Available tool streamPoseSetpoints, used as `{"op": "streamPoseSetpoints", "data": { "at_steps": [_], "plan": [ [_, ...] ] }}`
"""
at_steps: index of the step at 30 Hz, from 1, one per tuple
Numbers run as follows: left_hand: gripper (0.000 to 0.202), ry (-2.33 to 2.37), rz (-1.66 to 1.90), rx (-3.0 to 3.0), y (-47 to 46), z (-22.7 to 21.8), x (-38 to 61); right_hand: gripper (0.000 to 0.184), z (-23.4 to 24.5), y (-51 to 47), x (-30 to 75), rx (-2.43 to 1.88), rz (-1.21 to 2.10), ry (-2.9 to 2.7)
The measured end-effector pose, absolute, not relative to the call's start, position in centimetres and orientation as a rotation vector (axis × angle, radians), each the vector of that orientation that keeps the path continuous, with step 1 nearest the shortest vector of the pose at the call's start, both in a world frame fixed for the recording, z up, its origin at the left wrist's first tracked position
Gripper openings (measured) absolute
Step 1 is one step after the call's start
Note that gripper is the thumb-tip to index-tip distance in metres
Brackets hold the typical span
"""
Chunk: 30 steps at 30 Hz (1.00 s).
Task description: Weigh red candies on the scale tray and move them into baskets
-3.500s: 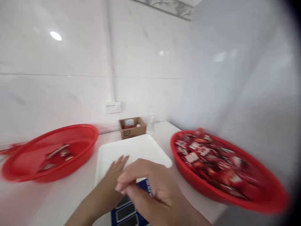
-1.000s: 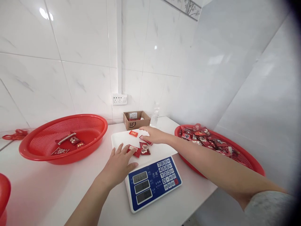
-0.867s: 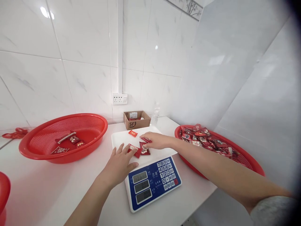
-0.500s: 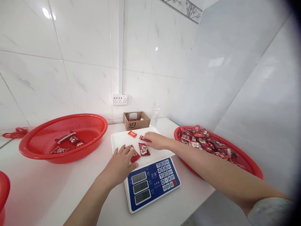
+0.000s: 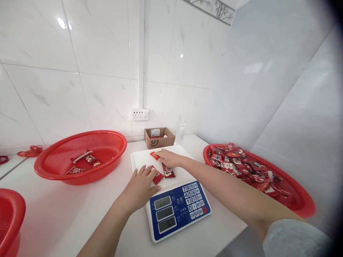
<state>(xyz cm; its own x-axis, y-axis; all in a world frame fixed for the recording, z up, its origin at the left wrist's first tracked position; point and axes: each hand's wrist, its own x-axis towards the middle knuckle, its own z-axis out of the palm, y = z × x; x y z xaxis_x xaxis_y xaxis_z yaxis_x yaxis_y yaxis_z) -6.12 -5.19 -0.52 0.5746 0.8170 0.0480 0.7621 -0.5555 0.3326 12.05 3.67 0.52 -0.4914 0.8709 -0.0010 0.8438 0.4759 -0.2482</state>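
A blue and white digital scale (image 5: 177,208) stands in front of me, its white weighing tray (image 5: 139,159) carrying three small red candy packets. My left hand (image 5: 139,187) lies flat with spread fingers at the tray's front edge, fingertips on one red packet (image 5: 158,176). My right hand (image 5: 168,159) reaches across the tray, its fingers resting on the farthest packet (image 5: 154,155). A third packet (image 5: 168,171) lies between the two hands.
A red mesh basket (image 5: 80,157) with a few packets sits to the left, and a second red basket (image 5: 294,203) heaped with packets sits to the right. A small cardboard box (image 5: 159,138) and a clear bottle (image 5: 181,132) stand against the tiled wall. Another red basket's edge (image 5: 10,214) shows at lower left.
My right hand has slid from the middle packets towards the back of the tray, onto the farthest packet. My left hand has stayed at the tray's front edge on its packet.
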Motion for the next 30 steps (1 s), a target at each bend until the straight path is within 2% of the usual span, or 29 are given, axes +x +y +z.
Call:
{"op": "streamPoseSetpoints", "data": {
  "at_steps": [6,10,14,17,26,30],
  "plan": [
    [0.041,1.31,0.247,2.527,-5.0,-0.5,-6.0,0.035,1.3,1.5,13.7,-1.428,0.528,-2.657],
    [0.042,1.311,0.253,2.538,-5.0,-0.6,-6.0,0.034,1.8,0.1,14.4,-1.303,0.51,-2.718],
    [0.042,1.31,0.255,2.538,-4.9,-0.9,-6.1,0.063,2.1,-0.7,15.5,-1.494,0.537,-2.646],
    [0.043,1.312,0.256,2.527,-4.8,-1.1,-6.1,0.073,2.0,-0.8,16.4,-1.599,0.599,-2.65],
    [0.042,1.297,0.266,2.562,-5.0,-0.9,-6.1,0.066,2.0,-1.1,15.9,-1.512,0.596,-2.708],
    [0.038,1.288,0.269,2.56,-5.1,-0.7,-6.1,0.069,2.0,-1.3,15.5,-1.521,0.634,-2.715]
  ]
}}
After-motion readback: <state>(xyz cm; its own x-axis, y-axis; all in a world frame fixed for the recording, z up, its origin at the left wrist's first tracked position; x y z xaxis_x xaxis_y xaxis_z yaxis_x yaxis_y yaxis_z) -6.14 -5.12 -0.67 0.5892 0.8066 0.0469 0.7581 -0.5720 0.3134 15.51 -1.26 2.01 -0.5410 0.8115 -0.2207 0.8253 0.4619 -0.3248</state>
